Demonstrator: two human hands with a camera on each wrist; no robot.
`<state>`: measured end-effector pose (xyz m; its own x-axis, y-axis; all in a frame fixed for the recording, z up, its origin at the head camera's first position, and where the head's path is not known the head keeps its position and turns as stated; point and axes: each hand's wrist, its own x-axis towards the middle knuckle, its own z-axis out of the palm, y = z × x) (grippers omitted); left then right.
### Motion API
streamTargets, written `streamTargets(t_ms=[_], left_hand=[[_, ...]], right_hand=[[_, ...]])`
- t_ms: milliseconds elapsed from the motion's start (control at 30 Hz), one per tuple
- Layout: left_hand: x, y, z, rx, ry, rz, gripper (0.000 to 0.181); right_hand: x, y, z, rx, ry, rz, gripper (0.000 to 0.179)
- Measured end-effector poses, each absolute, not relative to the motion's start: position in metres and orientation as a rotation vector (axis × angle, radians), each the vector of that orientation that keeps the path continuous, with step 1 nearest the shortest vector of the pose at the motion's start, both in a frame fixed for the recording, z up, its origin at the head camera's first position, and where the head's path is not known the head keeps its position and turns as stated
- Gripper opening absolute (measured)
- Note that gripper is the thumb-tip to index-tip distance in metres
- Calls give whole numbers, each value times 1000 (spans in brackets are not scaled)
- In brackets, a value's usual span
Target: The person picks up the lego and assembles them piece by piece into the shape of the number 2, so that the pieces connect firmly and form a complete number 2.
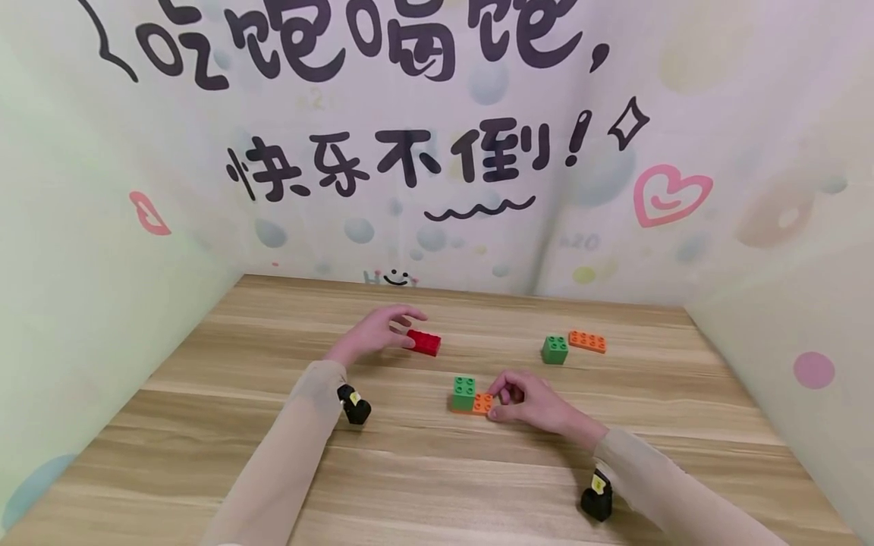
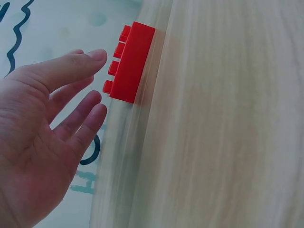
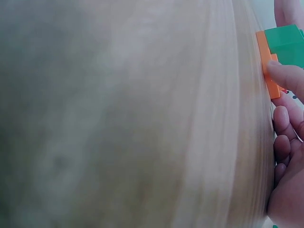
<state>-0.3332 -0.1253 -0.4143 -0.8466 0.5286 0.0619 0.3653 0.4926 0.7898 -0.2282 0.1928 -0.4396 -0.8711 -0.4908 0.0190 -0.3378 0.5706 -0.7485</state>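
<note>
A red brick (image 1: pixel 426 343) lies on the wooden table with its studs up. My left hand (image 1: pixel 378 332) reaches to its left end, thumb and fingers spread apart and nothing between them. In the left wrist view the thumb tip is close to the studs of the brick. Nearer to me, a green brick (image 1: pixel 463 397) sits on the left half of a flat orange brick (image 1: pixel 483 403). The right hand (image 1: pixel 535 403) pinches the orange brick's bare right end between thumb and index finger, its other fingers curled. In the right wrist view the thumb presses on the orange side.
Farther back on the right stand another green brick (image 1: pixel 555 350) and, beside it, a second flat orange brick (image 1: pixel 587 341). A printed white curtain (image 1: pixel 410 243) closes off the back and both sides of the table (image 1: pixel 423 478).
</note>
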Motion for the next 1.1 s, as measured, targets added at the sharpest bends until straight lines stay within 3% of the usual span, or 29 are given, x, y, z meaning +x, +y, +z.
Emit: streamTargets(t_ms=[1100], left_hand=[[-338,-116,-416,742,2653,1027,31]], right_hand=[[-234,196,-449,-704,2612,-1182,27]])
